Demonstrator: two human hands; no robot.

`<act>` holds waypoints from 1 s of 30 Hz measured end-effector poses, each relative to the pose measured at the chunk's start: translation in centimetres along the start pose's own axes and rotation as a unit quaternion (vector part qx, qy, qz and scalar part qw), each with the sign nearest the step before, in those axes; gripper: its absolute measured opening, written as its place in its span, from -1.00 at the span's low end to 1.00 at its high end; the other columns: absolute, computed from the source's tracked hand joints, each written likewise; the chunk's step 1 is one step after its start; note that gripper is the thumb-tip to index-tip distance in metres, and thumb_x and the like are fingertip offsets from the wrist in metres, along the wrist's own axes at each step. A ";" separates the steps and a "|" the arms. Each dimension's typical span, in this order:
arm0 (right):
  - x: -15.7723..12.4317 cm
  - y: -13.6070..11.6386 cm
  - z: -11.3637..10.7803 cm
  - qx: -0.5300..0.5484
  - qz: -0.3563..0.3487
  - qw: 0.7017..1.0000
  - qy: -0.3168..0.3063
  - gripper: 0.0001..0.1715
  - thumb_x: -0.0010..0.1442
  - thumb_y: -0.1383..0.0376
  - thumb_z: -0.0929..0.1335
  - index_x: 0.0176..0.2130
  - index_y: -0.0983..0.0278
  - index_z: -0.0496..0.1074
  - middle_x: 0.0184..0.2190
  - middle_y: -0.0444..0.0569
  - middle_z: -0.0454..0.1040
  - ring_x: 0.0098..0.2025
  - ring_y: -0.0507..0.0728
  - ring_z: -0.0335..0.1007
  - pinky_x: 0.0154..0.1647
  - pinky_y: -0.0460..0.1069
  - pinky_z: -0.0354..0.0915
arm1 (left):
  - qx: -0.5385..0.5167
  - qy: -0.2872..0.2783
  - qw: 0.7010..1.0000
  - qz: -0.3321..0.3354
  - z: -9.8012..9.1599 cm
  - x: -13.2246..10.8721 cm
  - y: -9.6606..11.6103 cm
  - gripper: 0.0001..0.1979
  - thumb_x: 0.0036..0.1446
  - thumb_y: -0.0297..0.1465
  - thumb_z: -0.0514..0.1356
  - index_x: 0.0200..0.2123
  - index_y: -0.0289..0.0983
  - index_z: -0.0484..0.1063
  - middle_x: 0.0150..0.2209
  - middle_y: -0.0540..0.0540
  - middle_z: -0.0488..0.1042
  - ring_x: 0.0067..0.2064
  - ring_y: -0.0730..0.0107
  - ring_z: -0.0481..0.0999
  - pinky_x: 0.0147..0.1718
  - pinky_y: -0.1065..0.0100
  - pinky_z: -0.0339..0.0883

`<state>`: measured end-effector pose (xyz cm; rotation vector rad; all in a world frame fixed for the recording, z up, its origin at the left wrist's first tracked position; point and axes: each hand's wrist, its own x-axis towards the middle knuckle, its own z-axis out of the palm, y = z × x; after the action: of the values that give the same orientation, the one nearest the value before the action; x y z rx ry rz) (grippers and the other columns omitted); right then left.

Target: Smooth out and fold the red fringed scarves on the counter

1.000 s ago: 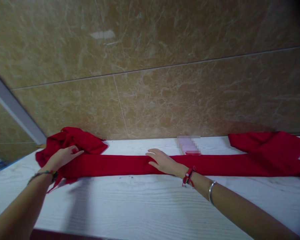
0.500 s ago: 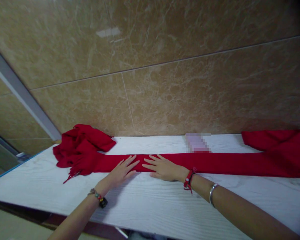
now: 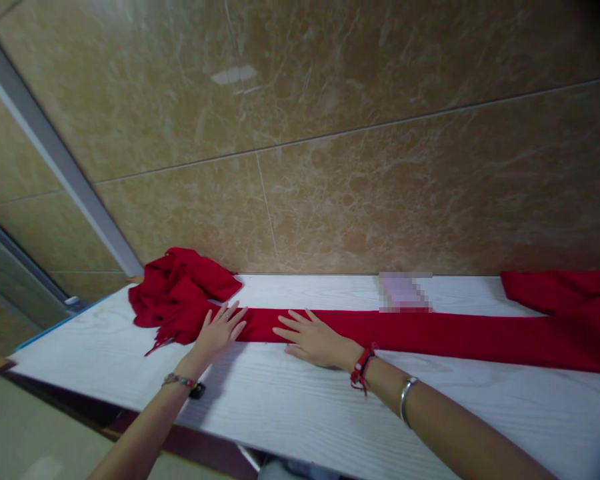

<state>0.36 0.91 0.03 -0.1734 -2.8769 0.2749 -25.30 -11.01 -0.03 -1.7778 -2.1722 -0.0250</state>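
A long red scarf [image 3: 430,333] lies in a flat, narrow strip along the white tabletop. My left hand [image 3: 221,331] rests on its left part, palm down with fingers spread, close to the fringed end. Flat on the strip a little further right is my right hand [image 3: 316,339], its fingers also apart. A gap of bare red cloth shows between the two hands. Beside the left end sits a crumpled heap of red cloth [image 3: 175,290]; whether it joins the strip is unclear. More red cloth [image 3: 560,290] lies folded over at the far right and runs out of view.
The white wood-grain table [image 3: 300,407] stands against a brown marble-tiled wall [image 3: 360,193]. A blurred-out pinkish box [image 3: 403,293] lies behind the strip by the wall. A metal strip [image 3: 65,143] runs down the wall at left, with a bottle cap [image 3: 73,303] near its foot.
My left hand has slid left along the scarf, towards the fringe, widening the gap between the hands. The right hand stays flat on the cloth. The view has shifted slightly.
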 end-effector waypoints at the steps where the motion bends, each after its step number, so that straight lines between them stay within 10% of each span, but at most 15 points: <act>1: 0.3 -0.2 0.3 -0.001 0.001 1.000 -0.006 -0.44 0.25 0.07 0.07 0.19 0.15 0.02 0.22 -0.01 -0.03 0.24 0.24 -0.25 0.16 0.28 -0.25 | 0.017 0.000 1.000 -0.013 0.2 -0.2 -1.2 -0.58 0.19 -0.27 -0.10 0.11 -0.15 0.17 0.17 -0.18 0.14 0.18 0.06 0.08 0.05 -0.12 -0.07; 8: 0.3 -0.1 1.6 0.006 0.014 1.000 -0.006 -0.46 0.25 0.09 0.06 0.19 0.14 0.03 0.21 -0.04 0.01 0.24 0.22 -0.21 0.17 0.26 -0.25 | 0.041 -0.014 0.999 0.030 -0.9 -3.3 -10.5 -0.47 0.04 -0.14 0.07 0.09 -0.15 0.20 0.18 -0.16 0.13 0.19 0.07 0.07 0.04 0.05 0.07; 17: 0.5 0.0 1.9 0.022 0.031 0.999 -0.014 -0.46 0.24 0.10 0.09 0.18 0.14 0.06 0.21 -0.04 0.02 0.24 0.21 -0.20 0.18 0.24 -0.27 | 0.101 0.059 0.991 -0.065 -0.6 -2.1 -8.6 -0.51 -0.01 -0.55 0.00 0.05 -0.30 0.26 0.09 -0.24 0.25 0.07 0.11 0.26 -0.03 0.16 0.14; 24: 0.5 -0.1 1.8 0.015 0.030 0.999 -0.014 -0.46 0.24 0.10 0.08 0.18 0.14 0.06 0.20 -0.04 0.03 0.24 0.21 -0.19 0.18 0.23 -0.26 | 0.128 0.037 0.991 -0.024 -3.0 -2.7 -13.2 -0.54 0.07 -0.60 -0.12 0.02 -0.27 0.30 0.01 -0.19 0.37 0.08 0.14 0.26 0.02 0.14 0.03; 30: 0.5 0.1 2.0 0.011 0.025 1.000 -0.012 -0.46 0.24 0.10 0.08 0.17 0.15 0.07 0.21 -0.03 0.02 0.24 0.22 -0.20 0.18 0.24 -0.27 | 0.201 -0.003 0.973 -0.116 -2.3 -5.1 -14.7 -0.54 0.06 -0.62 -0.16 -0.02 -0.39 0.32 0.07 -0.34 0.26 0.10 -0.02 0.20 -0.01 -0.08 0.01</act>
<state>-0.67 0.69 -1.77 -0.2385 -2.8958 0.3202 -37.98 -19.65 3.66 -1.2986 -2.1869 0.3415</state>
